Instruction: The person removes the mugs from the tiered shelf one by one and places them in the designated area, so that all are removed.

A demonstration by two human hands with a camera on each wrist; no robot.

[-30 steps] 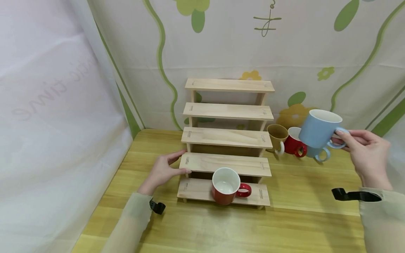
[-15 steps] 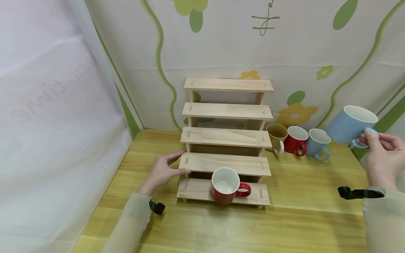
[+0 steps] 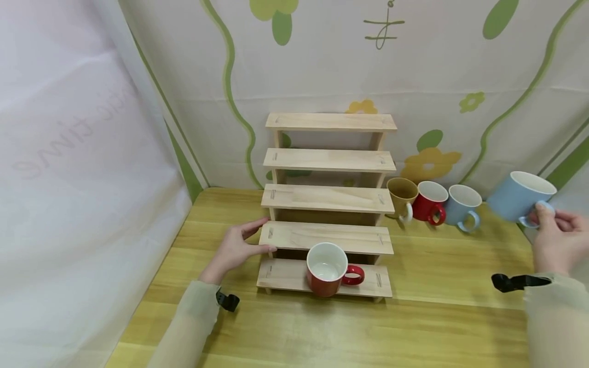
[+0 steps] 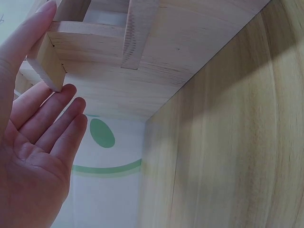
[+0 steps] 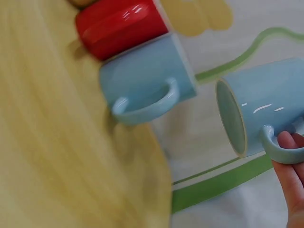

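My right hand point(image 3: 559, 243) pinches the handle of a light blue mug point(image 3: 517, 197), held in the air near the table's right end. The right wrist view shows fingers point(image 5: 290, 178) through the handle of this mug point(image 5: 266, 102). At the left, my left hand point(image 3: 236, 250) grips the end of the second-lowest step of a wooden stair shelf point(image 3: 326, 199), thumb at the front edge and fingers behind. In the left wrist view the fingers point(image 4: 61, 107) reach the board's edge. A red mug point(image 3: 322, 281) with white inside stands on the lowest step, its handle pointing right.
Right of the shelf, a tan mug point(image 3: 399, 197), a red mug point(image 3: 425, 207) and another light blue mug point(image 3: 457, 209) stand in a row on the wood-grain table point(image 3: 294, 337). A printed curtain point(image 3: 322, 66) hangs behind and at the sides.
My right hand has carried the light blue mug to the right, off the row of mugs, and then slightly down. The left hand keeps its place on the shelf.
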